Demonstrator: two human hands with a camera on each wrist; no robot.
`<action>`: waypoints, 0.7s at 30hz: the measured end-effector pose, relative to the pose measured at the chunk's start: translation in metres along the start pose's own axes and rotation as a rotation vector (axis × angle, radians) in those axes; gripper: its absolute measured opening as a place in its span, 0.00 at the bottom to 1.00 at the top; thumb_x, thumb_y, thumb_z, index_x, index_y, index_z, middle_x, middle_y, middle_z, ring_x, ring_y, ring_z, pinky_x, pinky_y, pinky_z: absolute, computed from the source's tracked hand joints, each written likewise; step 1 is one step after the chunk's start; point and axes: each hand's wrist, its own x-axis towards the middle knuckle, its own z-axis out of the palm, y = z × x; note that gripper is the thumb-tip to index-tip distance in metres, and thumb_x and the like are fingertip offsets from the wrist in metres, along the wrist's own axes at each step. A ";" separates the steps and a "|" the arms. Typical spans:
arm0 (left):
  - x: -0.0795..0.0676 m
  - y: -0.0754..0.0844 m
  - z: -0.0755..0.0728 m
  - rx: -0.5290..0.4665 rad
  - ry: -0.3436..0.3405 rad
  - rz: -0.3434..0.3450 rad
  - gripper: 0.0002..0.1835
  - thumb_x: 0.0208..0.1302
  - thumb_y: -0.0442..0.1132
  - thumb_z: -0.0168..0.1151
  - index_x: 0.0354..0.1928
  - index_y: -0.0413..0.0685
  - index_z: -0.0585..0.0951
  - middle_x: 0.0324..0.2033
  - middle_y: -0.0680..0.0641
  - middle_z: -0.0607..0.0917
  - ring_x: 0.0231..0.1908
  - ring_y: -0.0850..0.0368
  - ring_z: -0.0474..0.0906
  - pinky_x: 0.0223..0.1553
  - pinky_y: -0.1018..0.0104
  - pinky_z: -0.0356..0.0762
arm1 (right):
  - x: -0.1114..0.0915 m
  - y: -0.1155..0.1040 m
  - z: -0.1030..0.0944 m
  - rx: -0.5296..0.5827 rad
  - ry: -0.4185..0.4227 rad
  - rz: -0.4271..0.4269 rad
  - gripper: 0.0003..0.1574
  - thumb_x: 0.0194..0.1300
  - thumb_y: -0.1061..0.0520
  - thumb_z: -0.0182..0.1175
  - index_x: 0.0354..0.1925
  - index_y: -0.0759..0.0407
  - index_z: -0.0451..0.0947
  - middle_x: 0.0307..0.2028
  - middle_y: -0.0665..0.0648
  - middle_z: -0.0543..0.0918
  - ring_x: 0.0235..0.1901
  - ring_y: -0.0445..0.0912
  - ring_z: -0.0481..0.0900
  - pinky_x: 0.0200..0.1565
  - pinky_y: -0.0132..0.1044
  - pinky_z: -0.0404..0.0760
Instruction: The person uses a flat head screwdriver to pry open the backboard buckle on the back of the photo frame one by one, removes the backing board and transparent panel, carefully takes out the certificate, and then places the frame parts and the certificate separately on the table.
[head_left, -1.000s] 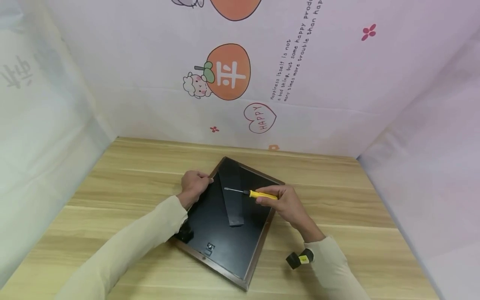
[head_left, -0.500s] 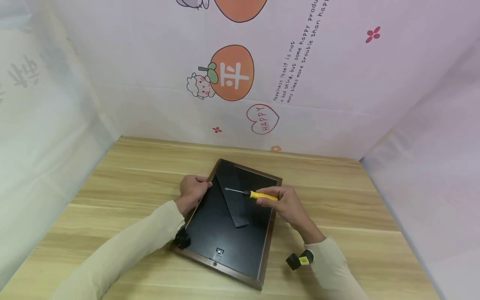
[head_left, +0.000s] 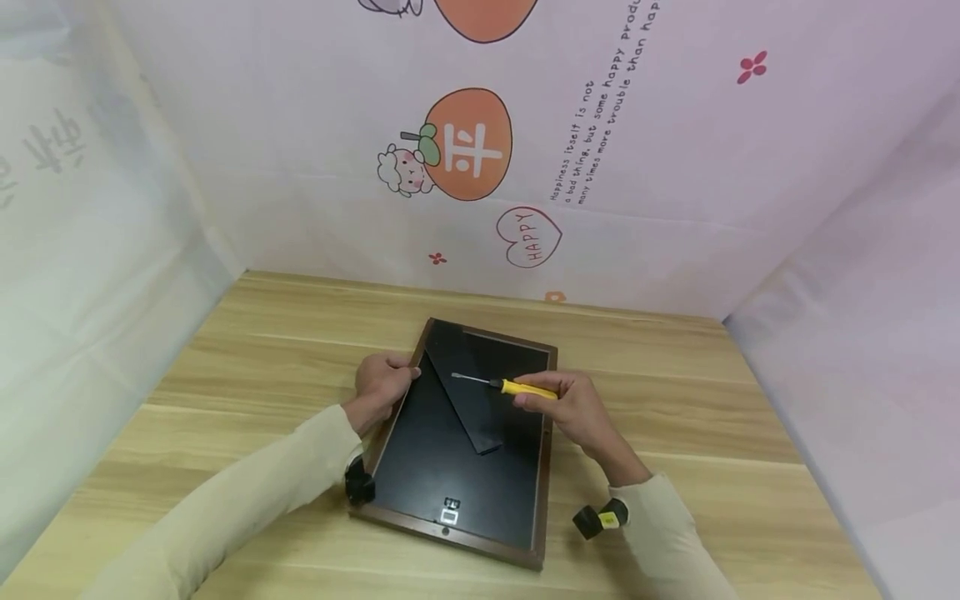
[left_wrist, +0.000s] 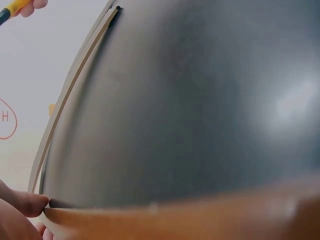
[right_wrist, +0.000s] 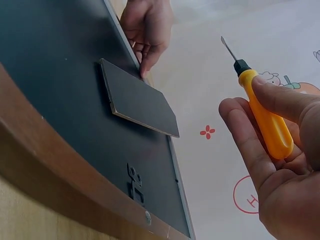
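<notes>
A picture frame (head_left: pixel 420 525) with a brown rim lies back side up, its black backing and folding stand (head_left: pixel 467 415) showing. My left hand (head_left: pixel 384 385) grips the frame's left edge, thumb on the rim; in the left wrist view that thumb (left_wrist: pixel 32 204) sits at the rim's corner. Between thumb and fingers, my right hand (head_left: pixel 576 408) holds a yellow-handled screwdriver (head_left: pixel 531 390). Its tip points left above the stand in the head view, apart from the backing in the right wrist view. A small metal hanger (right_wrist: pixel 134 182) is near one short side.
The frame is on a wood-grain table (head_left: pixel 285 350). Behind it rises a white printed sheet (head_left: pixel 337 225), with plain white sheets at left and right. A black camera (head_left: pixel 360 483) is worn on the left wrist, another camera (head_left: pixel 588 522) on the right.
The frame has turned counterclockwise: its near end swung right and its far end slightly left, with my left hand still gripping it. The screwdriver and right hand have barely moved.
</notes>
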 end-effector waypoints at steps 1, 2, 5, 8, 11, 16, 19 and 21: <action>-0.001 0.000 -0.001 -0.004 -0.001 -0.007 0.17 0.58 0.41 0.69 0.50 0.49 0.87 0.52 0.43 0.85 0.46 0.49 0.80 0.45 0.59 0.82 | 0.000 0.000 0.000 0.000 -0.001 -0.002 0.19 0.59 0.54 0.71 0.48 0.60 0.85 0.40 0.62 0.88 0.31 0.43 0.79 0.30 0.31 0.80; -0.002 0.000 -0.001 -0.003 -0.001 -0.013 0.17 0.58 0.41 0.69 0.50 0.49 0.87 0.52 0.43 0.85 0.46 0.49 0.80 0.45 0.60 0.82 | 0.000 0.000 0.000 -0.002 -0.001 -0.003 0.19 0.59 0.54 0.71 0.47 0.60 0.85 0.40 0.62 0.88 0.30 0.43 0.78 0.28 0.30 0.78; -0.004 -0.001 -0.004 0.000 -0.008 -0.034 0.16 0.58 0.41 0.69 0.49 0.49 0.87 0.52 0.43 0.85 0.44 0.50 0.80 0.39 0.62 0.81 | 0.001 -0.001 0.001 0.002 -0.005 -0.003 0.19 0.59 0.54 0.71 0.47 0.60 0.85 0.39 0.62 0.88 0.30 0.45 0.77 0.27 0.30 0.75; -0.004 -0.002 -0.006 0.010 -0.019 -0.039 0.15 0.59 0.41 0.69 0.49 0.48 0.87 0.52 0.43 0.85 0.42 0.50 0.80 0.31 0.67 0.78 | 0.002 -0.002 0.002 0.009 -0.003 0.002 0.19 0.59 0.54 0.71 0.47 0.60 0.85 0.39 0.63 0.88 0.30 0.48 0.77 0.26 0.29 0.74; -0.005 -0.003 -0.009 0.019 -0.029 -0.034 0.15 0.59 0.42 0.69 0.48 0.47 0.87 0.52 0.42 0.85 0.44 0.48 0.80 0.30 0.66 0.79 | 0.003 -0.004 0.003 0.008 0.004 0.007 0.19 0.59 0.54 0.71 0.47 0.60 0.85 0.38 0.63 0.88 0.28 0.50 0.77 0.23 0.28 0.72; -0.006 -0.005 -0.011 0.021 -0.021 -0.041 0.14 0.58 0.41 0.69 0.46 0.45 0.87 0.53 0.41 0.84 0.49 0.47 0.78 0.46 0.58 0.81 | 0.004 -0.005 0.005 0.010 0.000 0.006 0.19 0.59 0.54 0.71 0.47 0.60 0.86 0.36 0.63 0.87 0.25 0.46 0.73 0.20 0.27 0.66; -0.009 -0.005 -0.011 0.007 -0.019 -0.054 0.14 0.57 0.40 0.69 0.45 0.43 0.87 0.54 0.40 0.84 0.52 0.45 0.77 0.51 0.54 0.80 | 0.004 -0.005 0.006 0.005 0.005 0.003 0.19 0.59 0.53 0.71 0.47 0.60 0.86 0.36 0.62 0.87 0.24 0.43 0.70 0.19 0.27 0.65; -0.010 -0.005 -0.012 0.003 -0.027 -0.059 0.15 0.57 0.40 0.69 0.46 0.43 0.87 0.56 0.40 0.83 0.55 0.44 0.77 0.54 0.53 0.79 | 0.005 -0.004 0.006 -0.005 0.011 -0.003 0.19 0.59 0.53 0.71 0.47 0.60 0.86 0.36 0.62 0.87 0.24 0.42 0.70 0.20 0.27 0.66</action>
